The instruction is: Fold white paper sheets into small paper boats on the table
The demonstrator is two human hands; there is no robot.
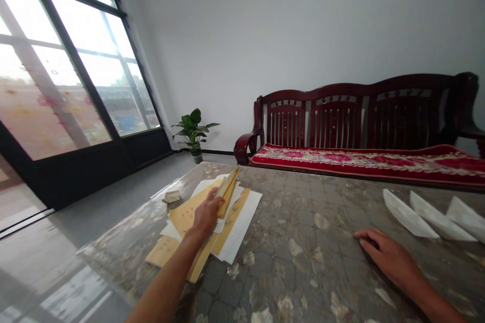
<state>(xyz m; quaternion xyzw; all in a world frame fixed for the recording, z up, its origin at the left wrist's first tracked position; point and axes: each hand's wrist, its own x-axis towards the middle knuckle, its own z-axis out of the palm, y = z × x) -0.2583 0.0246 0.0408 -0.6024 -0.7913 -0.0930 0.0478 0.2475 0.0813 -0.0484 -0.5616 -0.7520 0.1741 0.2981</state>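
My left hand (207, 212) reaches onto a loose pile of yellow-brown booklets (162, 251) and white sheets (242, 227) on the patterned table (288, 212). Its fingers are closed on the near end of a folded yellow paper (229, 189) at the top of the pile. My right hand (379, 245) rests on the table at the right, fingers loosely extended and holding nothing. Beyond it stand three folded white paper boats (409, 214) in a slanted row. A small folded paper (172, 196) lies left of the pile.
Behind the table stands a dark red wooden bench (333, 116) with a red floral cushion (341, 159). A potted plant (194, 128) is on the floor beyond the table's far left corner. Glass doors (94, 75) are at the left.
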